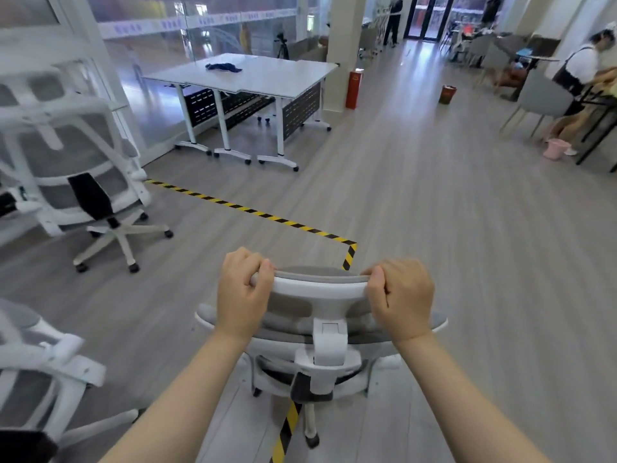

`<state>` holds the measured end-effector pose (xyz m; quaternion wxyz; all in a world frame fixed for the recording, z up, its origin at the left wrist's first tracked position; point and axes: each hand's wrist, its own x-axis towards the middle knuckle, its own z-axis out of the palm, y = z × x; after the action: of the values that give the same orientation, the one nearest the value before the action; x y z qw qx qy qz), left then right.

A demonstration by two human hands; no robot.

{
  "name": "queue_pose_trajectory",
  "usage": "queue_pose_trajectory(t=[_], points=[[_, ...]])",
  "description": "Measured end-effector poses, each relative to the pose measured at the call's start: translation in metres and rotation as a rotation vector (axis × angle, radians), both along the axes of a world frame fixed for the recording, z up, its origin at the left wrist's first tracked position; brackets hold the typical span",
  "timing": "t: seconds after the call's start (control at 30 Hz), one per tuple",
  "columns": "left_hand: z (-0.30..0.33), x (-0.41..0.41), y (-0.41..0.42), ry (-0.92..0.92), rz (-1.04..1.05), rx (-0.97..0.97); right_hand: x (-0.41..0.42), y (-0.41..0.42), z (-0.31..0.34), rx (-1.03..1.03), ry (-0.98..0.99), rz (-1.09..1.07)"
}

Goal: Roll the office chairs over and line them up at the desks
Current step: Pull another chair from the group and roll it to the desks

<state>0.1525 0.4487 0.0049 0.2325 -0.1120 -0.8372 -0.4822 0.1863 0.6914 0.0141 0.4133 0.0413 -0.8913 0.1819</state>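
- Left hand (241, 292): fingers curled over the left end of the headrest (319, 285), thumb on top; firm grip.
- Right hand (400, 297): fingers curled over the right end of the same headrest, thumb on top; firm grip.
- Office chair (320, 352): white frame, grey mesh, directly in front of the person, back toward the camera, standing over the yellow-black floor tape (253, 212).
- Desks (253, 75): white, grouped well ahead to the left.
- Second chair (83, 182): parked at left, untouched.

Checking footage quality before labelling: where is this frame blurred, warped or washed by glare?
Head view: both hands, left hand and right hand, and the headrest are sharp; left-edge chairs smear; wide-angle bends the hazard tape; glare sheens the floor.
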Motion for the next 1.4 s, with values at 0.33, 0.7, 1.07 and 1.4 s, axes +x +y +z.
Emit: queue_pose_trajectory(t=[0.33,0.7,1.07,1.4], points=[[-0.002,-0.121,-0.048,0.127,0.145,-0.007,-0.170,-0.044,-0.003,-0.108,0.065,0.219],[-0.001,-0.240,-0.112,0.192,0.352,-0.056,-0.356,-0.095,0.000,-0.212,-0.026,0.624],[0.008,-0.332,-0.149,0.078,0.573,0.132,-0.525,-0.154,-0.001,-0.391,-0.286,1.006],[-0.002,-0.396,-0.199,0.006,0.681,0.337,-0.628,-0.221,-0.008,-0.750,-0.644,1.062]])
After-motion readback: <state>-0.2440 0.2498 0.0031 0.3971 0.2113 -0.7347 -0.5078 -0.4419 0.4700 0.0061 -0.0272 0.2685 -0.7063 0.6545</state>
